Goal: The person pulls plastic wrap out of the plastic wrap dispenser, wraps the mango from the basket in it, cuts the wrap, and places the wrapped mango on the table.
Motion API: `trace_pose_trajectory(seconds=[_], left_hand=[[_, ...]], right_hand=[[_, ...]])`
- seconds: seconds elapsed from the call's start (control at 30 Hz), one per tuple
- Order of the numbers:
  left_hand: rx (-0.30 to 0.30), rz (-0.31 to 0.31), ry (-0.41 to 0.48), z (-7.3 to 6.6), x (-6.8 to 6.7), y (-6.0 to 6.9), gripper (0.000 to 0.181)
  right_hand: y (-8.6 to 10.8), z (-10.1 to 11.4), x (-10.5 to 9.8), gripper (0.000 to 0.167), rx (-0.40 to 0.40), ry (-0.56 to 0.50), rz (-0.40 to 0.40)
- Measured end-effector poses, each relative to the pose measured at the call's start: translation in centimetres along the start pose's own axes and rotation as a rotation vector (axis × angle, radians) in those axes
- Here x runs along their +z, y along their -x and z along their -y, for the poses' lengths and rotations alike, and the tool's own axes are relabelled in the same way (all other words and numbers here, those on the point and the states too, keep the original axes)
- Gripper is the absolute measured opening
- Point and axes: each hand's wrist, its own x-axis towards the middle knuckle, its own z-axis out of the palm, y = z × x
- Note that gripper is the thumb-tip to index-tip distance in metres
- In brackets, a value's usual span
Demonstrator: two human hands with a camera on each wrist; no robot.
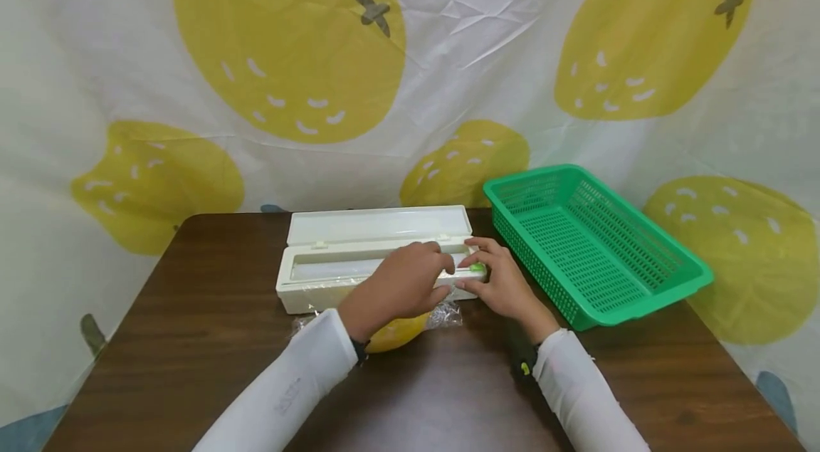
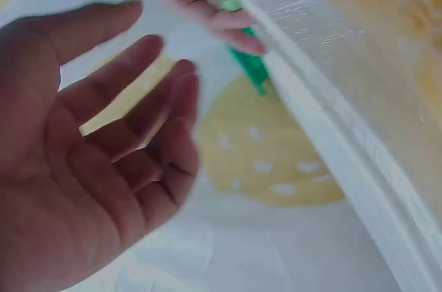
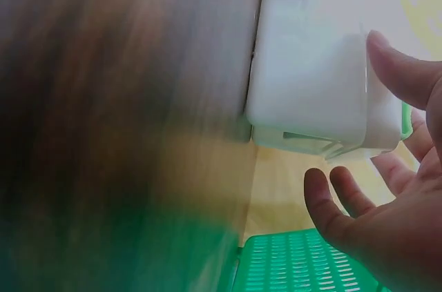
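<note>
A white cling film box [image 1: 378, 288] stands on the table with its lid [image 1: 378, 226] raised and a film roll [image 1: 333, 269] inside. Above its front, my left hand [image 1: 406, 281] hovers with loosely bent fingers, and nothing shows between them in the left wrist view. At the box's right end, my right hand [image 1: 502, 281] pinches around the green slide cutter [image 1: 477, 267], its thumb against the front edge. Clear film [image 1: 445, 314] hangs in front of the box, over a rounded yellow thing [image 1: 397, 333]; my left forearm hides part of that, so its kind is unclear.
A green plastic basket [image 1: 596, 260] stands right of the box, close to my right hand. On the brown table [image 1: 211, 338], a dark object with a yellow-green mark [image 1: 524, 368] lies beside my right wrist. Behind the table hangs a lemon-print cloth [image 1: 448, 60].
</note>
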Motion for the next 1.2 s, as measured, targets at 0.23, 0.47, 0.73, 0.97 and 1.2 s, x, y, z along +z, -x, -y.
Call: trace_pose_trajectory(seconds=[0.23, 0.47, 0.73, 0.97, 1.2], left_hand=[[0.08, -0.077, -0.124, -0.3, 2.9, -4.5, 0.02], [0.077, -0.066, -0.193, -0.8, 4.6, -6.8, 0.012], [0.043, -0.113, -0.182, -1.1, 5.0, -7.3, 0.014], [-0.031, -0.097, -0.207, -1.5, 5.5, -7.3, 0.007], [-0.024, -0.016, -0.359, -2.2, 5.5, -7.1, 0.01]], right_hand=[[0.2, 0.1, 0.2, 0.038, 0.024, -0.01, 0.037], [0.2, -0.2, 0.3, 0.036, 0.028, -0.06, 0.029], [0.0, -0.3, 0.2, 0.016, 0.03, -0.086, 0.012], [0.0, -0.2, 0.3, 0.011, 0.024, -0.104, 0.002], [0.1, -0.4, 0.2, 0.031, 0.047, -0.101, 0.021]])
